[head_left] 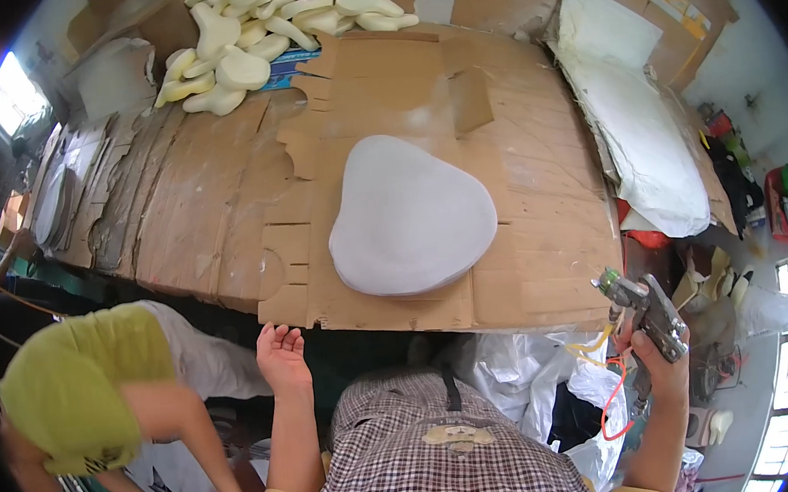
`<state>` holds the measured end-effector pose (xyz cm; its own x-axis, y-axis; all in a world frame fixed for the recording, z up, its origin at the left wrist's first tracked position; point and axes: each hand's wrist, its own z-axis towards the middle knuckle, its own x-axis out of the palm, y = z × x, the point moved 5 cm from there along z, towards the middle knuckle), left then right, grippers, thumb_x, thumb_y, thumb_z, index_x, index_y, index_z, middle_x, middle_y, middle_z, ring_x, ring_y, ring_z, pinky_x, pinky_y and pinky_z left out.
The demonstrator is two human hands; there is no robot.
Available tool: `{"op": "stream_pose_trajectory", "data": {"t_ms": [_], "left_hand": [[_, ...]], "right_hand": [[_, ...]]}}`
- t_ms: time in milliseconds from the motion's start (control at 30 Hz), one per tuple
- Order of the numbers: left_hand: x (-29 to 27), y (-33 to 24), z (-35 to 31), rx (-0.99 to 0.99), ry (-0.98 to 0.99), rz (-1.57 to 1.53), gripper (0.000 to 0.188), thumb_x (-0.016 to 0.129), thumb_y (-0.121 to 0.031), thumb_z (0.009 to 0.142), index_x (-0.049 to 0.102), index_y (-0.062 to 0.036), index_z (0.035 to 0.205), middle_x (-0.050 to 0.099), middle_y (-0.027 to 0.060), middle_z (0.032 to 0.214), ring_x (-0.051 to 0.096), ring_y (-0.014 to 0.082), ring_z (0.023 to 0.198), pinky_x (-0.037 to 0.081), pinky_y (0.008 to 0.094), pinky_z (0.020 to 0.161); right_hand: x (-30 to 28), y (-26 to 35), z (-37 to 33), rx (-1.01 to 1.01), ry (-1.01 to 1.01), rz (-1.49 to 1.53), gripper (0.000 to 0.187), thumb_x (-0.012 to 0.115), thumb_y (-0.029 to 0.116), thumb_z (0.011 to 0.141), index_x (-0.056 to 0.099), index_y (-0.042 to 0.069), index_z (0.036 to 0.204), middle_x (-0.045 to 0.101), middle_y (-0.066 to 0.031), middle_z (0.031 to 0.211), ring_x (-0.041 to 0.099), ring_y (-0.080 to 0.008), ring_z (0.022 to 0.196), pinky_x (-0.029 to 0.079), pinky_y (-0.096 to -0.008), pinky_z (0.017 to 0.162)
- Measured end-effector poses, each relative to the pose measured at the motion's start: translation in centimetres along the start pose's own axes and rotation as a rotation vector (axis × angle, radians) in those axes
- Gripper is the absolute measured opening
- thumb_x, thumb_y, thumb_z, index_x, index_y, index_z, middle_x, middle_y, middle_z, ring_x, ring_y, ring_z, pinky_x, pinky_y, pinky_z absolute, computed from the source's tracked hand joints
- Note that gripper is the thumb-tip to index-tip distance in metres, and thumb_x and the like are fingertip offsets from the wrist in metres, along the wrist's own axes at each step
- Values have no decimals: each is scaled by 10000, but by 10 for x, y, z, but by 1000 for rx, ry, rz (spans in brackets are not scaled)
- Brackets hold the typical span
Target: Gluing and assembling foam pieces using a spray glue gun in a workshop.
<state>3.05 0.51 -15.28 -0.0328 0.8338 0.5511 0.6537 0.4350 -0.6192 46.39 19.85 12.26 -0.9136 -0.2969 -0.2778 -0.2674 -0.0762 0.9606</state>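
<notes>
A pale grey, rounded triangular pad (410, 216), shaped like a wide bicycle seat, lies flat on the cardboard sheet (380, 88) in front of me. In my right hand (663, 370), off the table's right front corner, is a metal spray gun (659, 309); my fingers wrap round its handle. Its nozzle end points up and to the left, apart from the pad. My left hand (284, 359) hangs just off the front edge of the table, palm up. Its fingers are loosely curled and apart, with nothing in them.
Cream foam seat pads (242, 67) are heaped at the back left. A white-covered board (635, 112) borders the table's right side. At the lower left a person in a yellow-green cap (65, 397) bends close to my left arm. Silvery plastic sheeting (517, 366) hangs below the front edge.
</notes>
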Motion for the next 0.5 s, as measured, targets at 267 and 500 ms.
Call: {"op": "stream_pose_trajectory", "data": {"t_ms": [267,500], "left_hand": [[63,47,33,3,211,387,216,571,-82,822,549,-53,1035,594,46,806,577,142,668,472,254,602],[104,85,60,564,361,1290,293,622,-108,792,586,-32,1073,590,68,876,575,198,804,476,321,731]], "right_hand": [[-32,-4,-48,145,45,-86,579,722,182,750,493,-67,1220,601,-66,784,583,-132,674,482,-257,631],[-5,15,-15,-39,145,71,586,722,155,707,502,-76,1198,614,-85,796,586,-150,728,465,-287,675]]}}
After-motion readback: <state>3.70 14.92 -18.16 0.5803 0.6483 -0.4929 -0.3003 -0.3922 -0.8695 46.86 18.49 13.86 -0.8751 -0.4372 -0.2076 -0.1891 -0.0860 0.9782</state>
